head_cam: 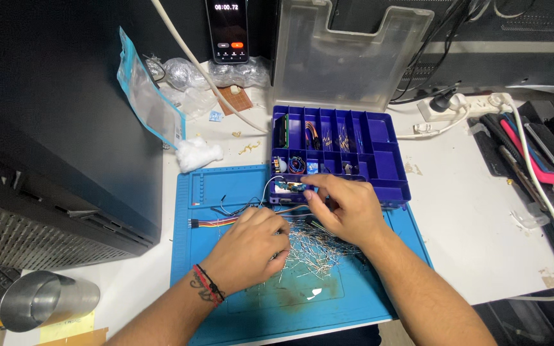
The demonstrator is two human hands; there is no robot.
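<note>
Your left hand (251, 247) lies curled on the wire pile (312, 250); your right hand (344, 208) pinches a small module (290, 187). Most wires are not yet in the box (386, 160).

My arms are bare to the elbow — no sleeves, no gloves, no rings that I can make out. On my left wrist sit two thin cord bracelets (208, 284), one red and one black, with a small dark tattoo (198, 295) just behind them — my right wrist wears nothing.
</note>
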